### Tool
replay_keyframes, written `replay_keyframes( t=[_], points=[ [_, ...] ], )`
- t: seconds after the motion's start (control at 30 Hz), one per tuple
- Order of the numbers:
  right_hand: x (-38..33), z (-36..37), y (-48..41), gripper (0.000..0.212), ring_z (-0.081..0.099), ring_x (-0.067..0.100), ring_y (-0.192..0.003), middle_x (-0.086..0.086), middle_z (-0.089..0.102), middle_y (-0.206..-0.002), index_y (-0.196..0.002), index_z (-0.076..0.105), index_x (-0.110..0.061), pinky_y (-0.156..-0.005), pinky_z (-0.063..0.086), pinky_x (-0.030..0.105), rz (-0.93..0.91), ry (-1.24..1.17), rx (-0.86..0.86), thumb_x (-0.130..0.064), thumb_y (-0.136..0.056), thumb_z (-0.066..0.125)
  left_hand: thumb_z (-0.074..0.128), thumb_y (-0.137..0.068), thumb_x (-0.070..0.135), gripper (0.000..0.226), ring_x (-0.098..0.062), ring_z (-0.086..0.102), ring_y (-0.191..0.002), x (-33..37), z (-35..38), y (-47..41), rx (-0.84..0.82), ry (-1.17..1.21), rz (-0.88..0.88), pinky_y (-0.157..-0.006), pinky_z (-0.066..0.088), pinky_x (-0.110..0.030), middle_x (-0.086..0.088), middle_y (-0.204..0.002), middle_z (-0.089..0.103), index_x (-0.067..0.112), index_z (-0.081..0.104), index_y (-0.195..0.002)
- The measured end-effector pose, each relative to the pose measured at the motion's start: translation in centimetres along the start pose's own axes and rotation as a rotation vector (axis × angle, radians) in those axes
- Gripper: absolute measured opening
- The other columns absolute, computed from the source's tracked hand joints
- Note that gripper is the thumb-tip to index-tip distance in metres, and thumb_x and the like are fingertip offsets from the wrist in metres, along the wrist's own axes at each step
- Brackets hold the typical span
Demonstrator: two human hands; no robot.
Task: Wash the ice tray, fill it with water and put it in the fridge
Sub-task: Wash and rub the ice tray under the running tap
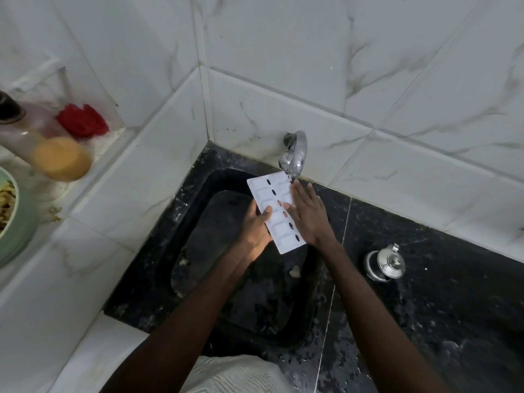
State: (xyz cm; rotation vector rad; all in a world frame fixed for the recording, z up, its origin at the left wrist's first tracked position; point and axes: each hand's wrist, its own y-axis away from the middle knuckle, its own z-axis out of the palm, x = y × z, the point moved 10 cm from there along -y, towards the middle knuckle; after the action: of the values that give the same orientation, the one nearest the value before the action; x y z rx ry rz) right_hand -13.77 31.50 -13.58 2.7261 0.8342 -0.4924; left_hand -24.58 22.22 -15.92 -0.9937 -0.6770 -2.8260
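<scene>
Tray: one white ice tray (276,211) held over black sink (249,279), far end beneath single tap (295,150). Left hand (255,228) fingers grasping left edge; right hand (309,215) flat, fingers released, against right side. One steel pot (384,265) on bench (453,279).

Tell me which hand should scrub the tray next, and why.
Probably right. The right hand lies flat on the ice tray under the tap, free to rub, while the left hand grips the tray's edge, steadying it.
</scene>
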Motion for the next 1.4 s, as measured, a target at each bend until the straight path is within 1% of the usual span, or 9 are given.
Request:
replay_keyframes(
  t=[0.27,0.33,0.47,0.63,0.87,0.97,1.13,1.27,1.4],
  points=[
    [-2.1,2.1,1.0,0.068,-0.017,0.015,-0.159,-0.011,-0.007,-0.172,-0.166,-0.001,-0.025,-0.131,0.0,0.049,-0.181,0.116,-0.135,-0.058,-0.11,0.018,0.051,-0.106,0.003,0.044,-0.029,0.073,-0.11,0.8,-1.8,0.3,0.042,0.014,-0.025,-0.082,0.063,-0.047,-0.013,-0.131,0.071,0.011,0.047,-0.149],
    [-0.9,1.8,0.1,0.069,-0.018,0.016,-0.159,-0.012,-0.009,-0.172,-0.166,-0.003,-0.026,-0.131,-0.002,0.05,-0.125,0.128,-0.133,-0.06,-0.109,0.016,0.051,-0.105,0.002,0.041,-0.031,0.073,-0.109,0.4,-1.3,0.6,0.016,-0.015,-0.053,-0.083,0.062,-0.049,-0.016,-0.131,0.07,0.012,0.05,-0.146],
    [0.2,0.8,-1.9,0.072,-0.015,0.019,-0.16,-0.008,-0.008,-0.173,-0.167,-0.003,-0.023,-0.13,-0.003,0.05,-0.028,0.124,-0.119,-0.061,-0.108,0.015,0.055,-0.105,0.005,0.046,-0.04,0.065,-0.123,-1.4,-0.2,0.9,-0.029,-0.065,-0.118,-0.096,0.057,-0.06,-0.02,-0.142,0.063,0.014,0.049,-0.149],
    [-2.7,1.7,0.0,0.07,-0.015,0.016,-0.16,-0.007,-0.008,-0.173,-0.166,-0.006,-0.023,-0.13,-0.002,0.049,-0.174,0.122,-0.153,-0.057,-0.11,0.017,0.052,-0.106,0.003,0.046,-0.041,0.062,-0.127,0.1,-1.6,-0.2,0.02,-0.07,-0.083,-0.1,0.054,-0.06,-0.021,-0.144,0.061,0.011,0.047,-0.151],
    [-1.4,1.2,-1.7,0.075,-0.014,0.021,-0.16,-0.001,-0.004,-0.174,-0.167,0.0,-0.018,-0.13,-0.004,0.053,0.005,0.119,-0.14,-0.062,-0.107,0.012,0.056,-0.104,0.004,0.048,-0.04,0.066,-0.122,-1.5,-1.1,0.6,0.018,-0.081,-0.156,-0.088,0.06,-0.054,-0.021,-0.142,0.062,0.011,0.048,-0.15],
    [-3.4,2.0,-0.6,0.073,-0.014,0.019,-0.16,0.0,-0.004,-0.174,-0.166,-0.002,-0.018,-0.131,0.001,0.052,-0.106,0.111,-0.159,-0.059,-0.108,0.015,0.053,-0.104,0.002,0.047,-0.036,0.068,-0.116,-0.4,-1.7,0.1,0.039,-0.073,-0.103,-0.092,0.06,-0.054,-0.024,-0.144,0.059,0.009,0.047,-0.15],
    [-5.3,3.8,4.9,0.071,-0.011,0.006,-0.159,-0.007,-0.003,-0.174,-0.167,0.004,-0.022,-0.131,-0.001,0.038,-0.264,0.057,-0.118,-0.059,-0.11,0.022,0.052,-0.104,0.0,0.048,-0.039,0.067,-0.119,2.2,-5.2,-0.6,0.219,-0.009,0.017,-0.092,0.06,-0.055,-0.024,-0.142,0.061,0.007,0.044,-0.152],
    [-3.2,3.7,6.2,0.074,-0.005,0.007,-0.16,-0.006,0.001,-0.174,-0.167,0.007,-0.019,-0.13,0.001,0.035,-0.147,-0.009,-0.025,-0.061,-0.108,0.021,0.054,-0.104,0.0,0.048,-0.042,0.064,-0.125,2.1,-6.3,-0.6,0.302,0.047,0.048,-0.101,0.049,-0.07,-0.022,-0.141,0.063,0.011,0.045,-0.151],
    [-0.6,3.9,6.8,0.073,0.002,0.003,-0.159,-0.01,0.003,-0.174,-0.167,0.008,-0.025,-0.128,0.008,0.029,0.139,-0.366,0.038,-0.061,-0.108,0.032,0.05,-0.107,0.001,0.044,-0.041,0.064,-0.125,2.3,-6.2,-0.9,0.379,0.069,0.041,-0.101,0.046,-0.075,-0.018,-0.14,0.063,0.016,0.047,-0.147]
  ],
)
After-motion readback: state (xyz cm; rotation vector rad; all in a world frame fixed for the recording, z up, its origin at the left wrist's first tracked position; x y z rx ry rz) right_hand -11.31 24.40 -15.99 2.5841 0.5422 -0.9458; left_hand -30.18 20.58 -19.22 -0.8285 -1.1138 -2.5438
